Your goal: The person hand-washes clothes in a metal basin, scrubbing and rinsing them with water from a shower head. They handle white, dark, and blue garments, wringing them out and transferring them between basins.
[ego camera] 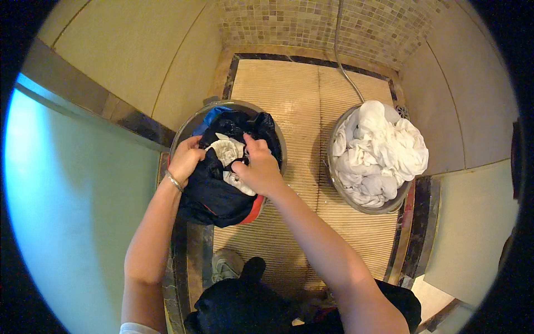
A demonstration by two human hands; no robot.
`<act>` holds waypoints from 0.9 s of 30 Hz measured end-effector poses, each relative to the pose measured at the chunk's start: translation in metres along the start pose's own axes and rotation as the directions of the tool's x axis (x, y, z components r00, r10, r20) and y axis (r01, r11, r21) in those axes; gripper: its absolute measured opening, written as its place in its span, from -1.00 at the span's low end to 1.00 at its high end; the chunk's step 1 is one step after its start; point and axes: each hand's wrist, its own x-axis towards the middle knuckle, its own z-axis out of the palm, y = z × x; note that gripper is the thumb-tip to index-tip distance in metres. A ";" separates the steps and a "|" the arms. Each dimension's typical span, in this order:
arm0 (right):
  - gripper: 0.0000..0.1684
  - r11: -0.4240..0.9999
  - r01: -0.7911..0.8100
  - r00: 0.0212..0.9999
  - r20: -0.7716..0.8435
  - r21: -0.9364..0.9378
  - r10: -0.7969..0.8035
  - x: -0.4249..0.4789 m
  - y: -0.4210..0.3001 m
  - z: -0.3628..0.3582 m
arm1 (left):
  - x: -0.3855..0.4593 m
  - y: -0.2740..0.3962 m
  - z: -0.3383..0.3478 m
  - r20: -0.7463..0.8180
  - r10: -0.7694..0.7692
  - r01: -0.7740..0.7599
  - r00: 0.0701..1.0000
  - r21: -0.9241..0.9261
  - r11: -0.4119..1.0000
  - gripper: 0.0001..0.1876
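Note:
A round metal basin (284, 146) on the left holds a wet-looking dark garment (217, 196), which bulges over its near rim. White cloth (227, 151) lies bunched in the middle of the dark fabric. My left hand (187, 160) grips the dark garment at the left side of the basin. My right hand (263, 169) reaches into the heap from the right, thumb and forefinger apart against the white and dark cloth. Whether it pinches any fabric is unclear. Blue cloth (212, 119) shows at the basin's far left, and red cloth (253, 212) at its near side.
A second basin (354, 204) at the right is heaped with white laundry (375, 150). A metal shower hose (344, 73) runs down behind it. Both basins stand on a ribbed tile floor (275, 83) between walls. A shoe (226, 265) is below, near dark clothing.

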 end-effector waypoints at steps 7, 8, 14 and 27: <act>0.02 0.992 0.041 0.991 0.132 -0.122 -0.025 0.005 -0.010 -0.009 | -0.033 -0.013 0.004 -0.174 0.272 -0.268 0.946 0.047 0.962 -0.81; 0.00 0.985 0.059 0.992 0.124 -0.164 -0.039 0.004 -0.011 -0.009 | -0.037 -0.015 0.010 -0.276 0.472 -0.405 0.837 0.267 0.874 -0.82; -0.33 0.947 0.129 0.992 0.025 -0.293 -0.127 -0.017 -0.034 -0.001 | -0.072 -0.015 0.023 -0.339 0.643 -0.437 0.687 0.514 0.738 -0.54; -0.52 0.960 0.227 0.915 -0.301 -0.166 -0.268 -0.036 -0.054 0.016 | -0.048 -0.019 -0.020 -0.119 0.260 -0.198 0.958 0.377 0.905 -0.50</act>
